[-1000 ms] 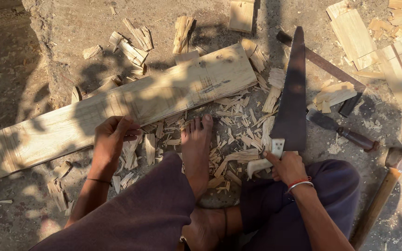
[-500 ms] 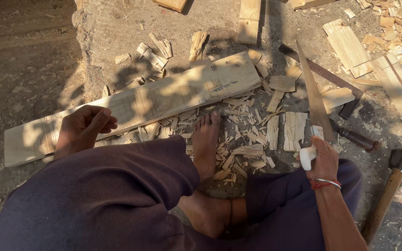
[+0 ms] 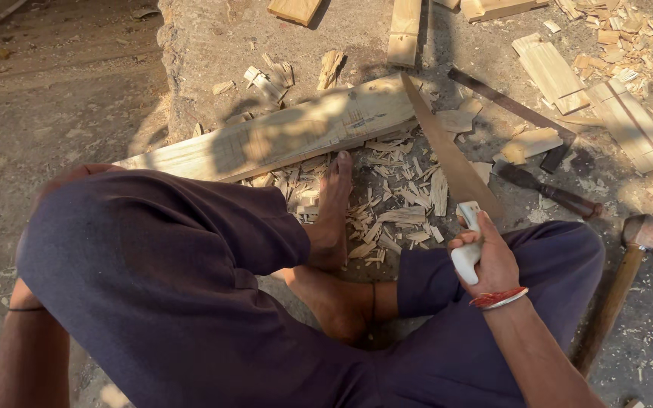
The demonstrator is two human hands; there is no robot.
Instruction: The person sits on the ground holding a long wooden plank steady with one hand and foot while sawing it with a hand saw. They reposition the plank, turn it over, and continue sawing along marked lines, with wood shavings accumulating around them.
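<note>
Right hand is closed tight around the smooth white handle of a handsaw, whose flat, tapering steel blade runs up and to the left, its tip resting at the end of the long pale plank. That plank lies on rough, dusty ground, its long axis slanting from lower left to upper right. Splintery wood chips litter the space around a bare foot. Whether the left hand is open or closed cannot be told; only its forearm shows.

no packages, labels, signs, screens
</note>
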